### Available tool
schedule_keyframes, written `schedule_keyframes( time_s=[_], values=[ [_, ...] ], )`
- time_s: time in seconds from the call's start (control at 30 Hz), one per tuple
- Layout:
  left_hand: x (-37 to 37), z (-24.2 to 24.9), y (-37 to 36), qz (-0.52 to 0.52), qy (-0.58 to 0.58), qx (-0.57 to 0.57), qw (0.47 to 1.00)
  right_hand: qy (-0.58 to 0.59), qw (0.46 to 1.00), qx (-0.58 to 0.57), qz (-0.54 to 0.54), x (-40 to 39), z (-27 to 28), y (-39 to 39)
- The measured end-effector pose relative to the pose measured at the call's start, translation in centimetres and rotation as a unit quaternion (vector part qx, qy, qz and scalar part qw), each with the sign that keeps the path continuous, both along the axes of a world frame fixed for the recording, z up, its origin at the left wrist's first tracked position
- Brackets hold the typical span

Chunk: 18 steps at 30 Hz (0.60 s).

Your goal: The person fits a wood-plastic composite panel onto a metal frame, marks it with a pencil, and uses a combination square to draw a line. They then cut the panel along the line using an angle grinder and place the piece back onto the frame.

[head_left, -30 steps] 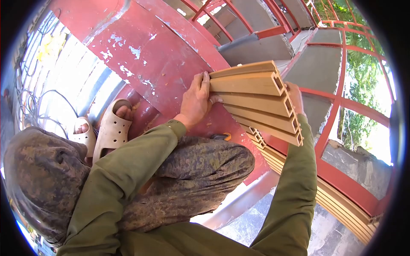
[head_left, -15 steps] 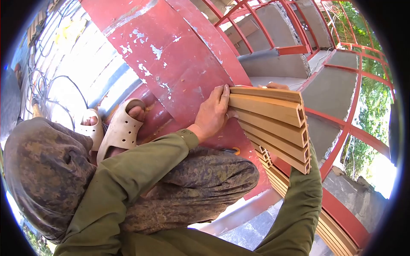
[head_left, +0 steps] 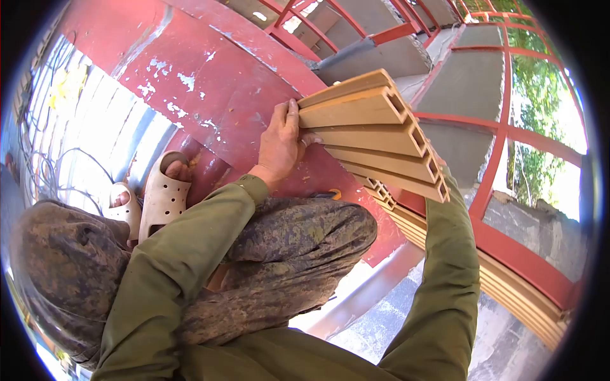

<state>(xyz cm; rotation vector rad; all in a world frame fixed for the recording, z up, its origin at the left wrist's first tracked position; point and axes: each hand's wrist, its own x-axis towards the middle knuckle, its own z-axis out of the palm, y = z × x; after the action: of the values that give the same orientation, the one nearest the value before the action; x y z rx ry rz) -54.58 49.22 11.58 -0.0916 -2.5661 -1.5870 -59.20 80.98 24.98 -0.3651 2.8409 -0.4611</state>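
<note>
My left hand [head_left: 283,141] grips the left edge of a tan slatted panel [head_left: 368,136], thumb and fingers closed round it. The panel has hollow ribs, and its open end faces right, tilted above the red steel surface. My right arm reaches up behind the panel's right end. Only a sliver of my right hand [head_left: 440,162] shows at that edge, its fingers hidden behind the panel. Below the held panel, more tan slatted boards [head_left: 406,225] run down to the lower right.
Red steel beam [head_left: 222,95] with chipped paint crosses the upper left. Red framing [head_left: 499,146] with grey panels stands at the right. My sandalled feet [head_left: 166,190] rest at the left near cables [head_left: 54,159]. An orange curved object [head_left: 335,193] lies beyond my knee.
The held panel and my left hand have shifted left and up in view, and the panel is tilted more. The surroundings have also shifted as the camera turned.
</note>
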Motion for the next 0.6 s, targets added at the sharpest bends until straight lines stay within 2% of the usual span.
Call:
schedule_keyframes(
  time_s=[0.17,0.2,0.23,0.27,0.3,0.33,0.37,0.4,0.43,0.47,0.5,0.53,0.6],
  values=[
    [-0.1,-0.1,0.0,0.005,0.013,-0.007,1.0,0.003,0.994,0.077,0.078,1.0,0.5,4.5],
    [-0.1,0.0,0.0,-0.004,0.019,-0.006,1.0,-0.029,0.986,0.133,0.101,0.5,1.0,4.9],
    [-0.1,0.0,0.0,-0.001,0.01,-0.012,1.0,-0.103,0.953,0.266,0.107,-0.7,1.6,5.4],
    [-0.1,0.0,0.0,0.003,0.001,-0.019,1.0,-0.179,0.893,0.391,0.136,-1.9,3.1,4.2],
    [-0.1,-0.2,-0.1,-0.005,0.008,-0.018,1.0,-0.083,0.94,0.326,0.05,-2.1,4.7,2.5],
    [-0.1,-0.5,-0.1,-0.003,0.012,-0.036,0.999,0.017,0.966,0.256,-0.036,-2.1,6.1,1.5],
    [-0.2,-0.6,-0.1,0.001,0.017,-0.055,0.998,0.023,0.965,0.256,-0.044,-2.1,7.7,0.5],
    [-0.3,-0.4,0.0,-0.005,0.027,-0.055,0.998,0.077,0.981,0.128,-0.125,-2.3,9.3,-0.4],
    [-0.4,-0.1,-0.1,-0.011,0.001,-0.052,0.999,0.131,0.971,-0.004,-0.2,-2.3,10.7,-1.1],
    [-0.4,0.0,-0.4,-0.016,-0.024,-0.051,0.998,0.14,0.969,-0.008,-0.202,-1.3,11.9,-1.4],
    [-0.4,-0.1,-0.5,-0.014,-0.015,-0.055,0.998,0.046,0.961,-0.164,-0.219,0.4,13.1,-2.0],
    [-0.5,-0.2,-0.4,-0.017,-0.012,-0.054,0.998,-0.05,0.921,-0.317,-0.223,2.1,13.7,-2.7],
    [-0.7,-0.3,-0.5,-0.025,-0.025,-0.051,0.998,-0.054,0.953,-0.292,-0.061,4.9,13.1,-4.4]
  ],
)
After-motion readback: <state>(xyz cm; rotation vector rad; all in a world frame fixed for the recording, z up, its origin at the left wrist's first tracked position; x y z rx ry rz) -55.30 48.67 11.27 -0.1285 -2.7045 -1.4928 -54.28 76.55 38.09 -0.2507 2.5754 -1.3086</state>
